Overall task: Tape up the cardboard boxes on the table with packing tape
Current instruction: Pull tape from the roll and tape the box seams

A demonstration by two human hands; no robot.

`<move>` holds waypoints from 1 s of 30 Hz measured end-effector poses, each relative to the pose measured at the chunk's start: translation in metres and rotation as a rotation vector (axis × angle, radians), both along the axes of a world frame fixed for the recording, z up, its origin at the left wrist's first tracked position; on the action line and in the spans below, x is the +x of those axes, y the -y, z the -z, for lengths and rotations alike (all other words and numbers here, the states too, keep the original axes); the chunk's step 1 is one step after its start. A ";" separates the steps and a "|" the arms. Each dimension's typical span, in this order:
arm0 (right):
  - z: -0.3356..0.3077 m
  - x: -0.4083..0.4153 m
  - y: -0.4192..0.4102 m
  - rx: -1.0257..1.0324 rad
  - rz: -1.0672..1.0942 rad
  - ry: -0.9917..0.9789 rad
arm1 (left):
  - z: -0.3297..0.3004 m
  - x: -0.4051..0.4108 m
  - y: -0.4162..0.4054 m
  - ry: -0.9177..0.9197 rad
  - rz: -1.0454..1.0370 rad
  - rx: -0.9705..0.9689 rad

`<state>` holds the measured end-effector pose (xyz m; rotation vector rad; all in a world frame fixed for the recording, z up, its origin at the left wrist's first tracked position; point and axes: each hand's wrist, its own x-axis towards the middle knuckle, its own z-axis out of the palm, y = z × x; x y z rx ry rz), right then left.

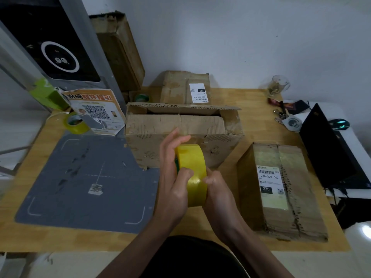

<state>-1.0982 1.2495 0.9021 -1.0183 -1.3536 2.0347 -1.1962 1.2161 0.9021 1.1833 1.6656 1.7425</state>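
I hold the yellow tape roll (191, 173) above the table's near edge, left hand (172, 181) gripping its side and right hand (216, 189) pinching its face, probably hunting the tape end for the open box (180, 135) behind.

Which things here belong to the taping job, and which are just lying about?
Job: yellow tape roll in left hand and right hand; open box; labelled box; rear box.
Lying about: glass mug, keys, mouse, grey mat.
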 end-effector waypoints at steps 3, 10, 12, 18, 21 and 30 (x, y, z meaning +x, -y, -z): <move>-0.008 -0.002 -0.003 -0.026 -0.013 -0.105 | 0.000 -0.001 -0.001 0.007 -0.003 0.013; 0.005 0.001 -0.001 -0.110 0.117 0.023 | -0.001 0.000 -0.002 -0.002 -0.008 -0.010; 0.004 0.001 0.000 -0.102 0.101 0.048 | 0.000 0.000 -0.002 0.005 -0.013 -0.014; 0.009 0.003 0.000 -0.036 0.055 0.158 | 0.001 0.000 -0.002 0.033 -0.036 -0.006; 0.007 0.004 -0.002 0.007 -0.008 0.127 | 0.001 0.001 -0.002 0.023 -0.049 -0.009; 0.003 -0.001 -0.007 -0.063 -0.071 -0.151 | 0.003 -0.008 -0.004 0.093 -0.083 -0.025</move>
